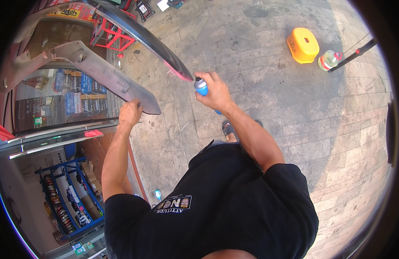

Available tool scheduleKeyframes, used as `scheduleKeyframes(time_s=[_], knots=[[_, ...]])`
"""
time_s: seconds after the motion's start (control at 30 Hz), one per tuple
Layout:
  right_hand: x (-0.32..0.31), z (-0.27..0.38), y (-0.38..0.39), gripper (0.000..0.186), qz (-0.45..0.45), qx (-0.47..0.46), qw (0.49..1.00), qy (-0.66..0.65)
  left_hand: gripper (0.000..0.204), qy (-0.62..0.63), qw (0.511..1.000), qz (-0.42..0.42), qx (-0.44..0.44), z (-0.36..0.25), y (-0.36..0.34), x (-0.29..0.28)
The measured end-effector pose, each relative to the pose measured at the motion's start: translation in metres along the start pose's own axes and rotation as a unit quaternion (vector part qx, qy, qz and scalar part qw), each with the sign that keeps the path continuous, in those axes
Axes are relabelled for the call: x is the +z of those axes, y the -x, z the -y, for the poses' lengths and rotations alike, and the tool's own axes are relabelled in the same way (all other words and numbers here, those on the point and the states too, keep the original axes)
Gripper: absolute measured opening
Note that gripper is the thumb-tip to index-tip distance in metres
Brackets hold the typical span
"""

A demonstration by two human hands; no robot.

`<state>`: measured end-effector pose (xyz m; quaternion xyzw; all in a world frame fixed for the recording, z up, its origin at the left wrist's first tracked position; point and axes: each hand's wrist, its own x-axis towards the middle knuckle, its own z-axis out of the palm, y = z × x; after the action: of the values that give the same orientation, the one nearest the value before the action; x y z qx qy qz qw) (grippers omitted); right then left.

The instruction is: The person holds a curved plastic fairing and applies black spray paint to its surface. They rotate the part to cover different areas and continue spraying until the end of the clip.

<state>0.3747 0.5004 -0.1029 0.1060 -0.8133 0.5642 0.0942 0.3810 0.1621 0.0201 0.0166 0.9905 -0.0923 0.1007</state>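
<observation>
My right hand [216, 94] is wrapped round a spray can [201, 89] with a blue body and a silver top, its nozzle end close to the tip of a long, dark, glossy curved panel [149, 39]. That panel has a pink patch at its lower end. To the left, a grey, dusty-looking curved panel [117, 83] reaches down toward me. My left hand [130, 113] is closed at the edge near its lower end, fingers pinching there. A thin wire-like loop shows beside the fingertips. How the panels are held up at their far ends cannot be made out.
A glass shopfront [48, 99] with boxes behind it lies left. Below it stands a blue rack [72, 194] of goods. A red metal frame [111, 36] is behind the panels. A yellow stool [304, 45], a clear jug [329, 60] and a dark pole [352, 55] stand right.
</observation>
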Motion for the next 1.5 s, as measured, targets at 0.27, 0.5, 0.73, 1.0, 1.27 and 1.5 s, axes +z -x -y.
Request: scheduleKeyframes(time_s=[0.27, 0.5, 0.73, 1.0, 1.27, 1.5], knots=[[0.006, 0.003, 0.011, 0.062, 0.007, -0.011, 1.000, -0.016, 0.023, 0.002, 1.000, 0.004, 0.011, -0.005, 0.003, -0.004], [0.006, 0.006, 0.017, 0.062, 0.006, -0.006, 1.000, -0.014, 0.024, 0.004, 1.000, 0.007, 0.012, -0.009, 0.005, -0.007], [0.002, 0.002, 0.014, 0.064, -0.010, -0.006, 1.000, -0.003, 0.024, 0.020, 1.000, -0.002, 0.017, -0.011, 0.005, -0.007], [-0.002, 0.002, 0.009, 0.064, -0.014, -0.009, 1.000, 0.003, 0.025, 0.020, 1.000, -0.001, 0.016, -0.014, 0.005, -0.009], [-0.004, -0.002, 0.011, 0.065, -0.007, -0.008, 1.000, 0.004, 0.025, 0.017, 1.000, 0.000, 0.008, -0.017, 0.004, -0.009], [-0.002, -0.006, 0.013, 0.065, -0.009, -0.009, 1.000, 0.012, 0.025, 0.017, 1.000, 0.003, 0.009, -0.018, 0.006, -0.010]])
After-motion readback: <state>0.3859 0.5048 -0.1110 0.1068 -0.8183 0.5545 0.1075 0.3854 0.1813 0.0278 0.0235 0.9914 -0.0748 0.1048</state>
